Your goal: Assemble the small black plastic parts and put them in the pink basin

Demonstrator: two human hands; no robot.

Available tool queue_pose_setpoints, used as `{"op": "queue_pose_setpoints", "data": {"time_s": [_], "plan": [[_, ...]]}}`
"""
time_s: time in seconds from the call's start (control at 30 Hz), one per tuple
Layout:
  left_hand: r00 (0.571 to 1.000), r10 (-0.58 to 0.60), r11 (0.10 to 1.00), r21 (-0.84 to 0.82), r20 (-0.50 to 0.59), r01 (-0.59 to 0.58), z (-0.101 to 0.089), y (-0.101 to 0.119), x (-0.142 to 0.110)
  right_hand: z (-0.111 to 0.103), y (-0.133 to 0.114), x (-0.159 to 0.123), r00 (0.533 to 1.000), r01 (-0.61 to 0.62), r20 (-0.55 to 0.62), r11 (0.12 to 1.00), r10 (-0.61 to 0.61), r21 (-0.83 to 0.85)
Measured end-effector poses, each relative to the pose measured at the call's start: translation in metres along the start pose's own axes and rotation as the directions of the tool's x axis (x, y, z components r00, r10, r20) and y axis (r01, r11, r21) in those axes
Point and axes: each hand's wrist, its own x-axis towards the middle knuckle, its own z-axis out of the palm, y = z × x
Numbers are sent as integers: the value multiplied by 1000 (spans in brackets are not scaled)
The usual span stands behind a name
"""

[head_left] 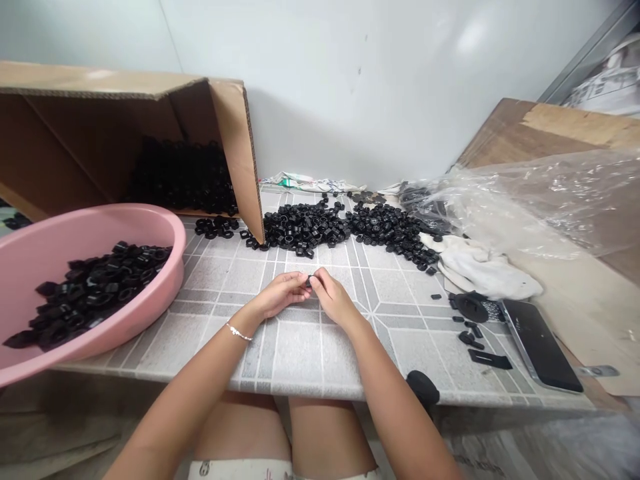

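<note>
Both hands meet over the middle of the table, in front of the piles. Between their fingertips sits a small black plastic part (309, 281), mostly covered by the fingers. My left hand (284, 294), with a bracelet at the wrist, pinches it from the left. From the right, the thumb and fingers of my right hand (331, 296) close on the same part. Just beyond lies a heap of black ring-shaped nuts (305, 227). Beside it on the right is a second heap of small black parts (385, 227).
A pink basin (173, 263) holding black nuts stands at left, before a cardboard box (240, 133) lying on its side with more inside. At right are a white cloth (493, 270), a phone (540, 347), clear plastic (540, 200) and loose black pieces (473, 307).
</note>
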Motion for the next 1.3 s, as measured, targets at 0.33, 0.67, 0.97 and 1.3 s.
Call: {"op": "queue_pose_setpoints", "data": {"time_s": [0.33, 0.67, 0.97, 1.3], "plan": [[993, -118, 987, -103, 29, 120, -5, 0, -1, 10, 4, 2, 1000, -5, -1, 995, 5, 101], [805, 587, 532, 712, 80, -458, 5, -13, 1, 22, 12, 6, 988, -86, -67, 866, 136, 493], [722, 648, 760, 149, -243, -632, -19, 36, -11, 18, 17, 12, 989, -137, 49, 783, 136, 607], [343, 760, 387, -38, -552, -921, -68, 87, -60, 28, 17, 8, 992, -105, 85, 972, 89, 209]]}}
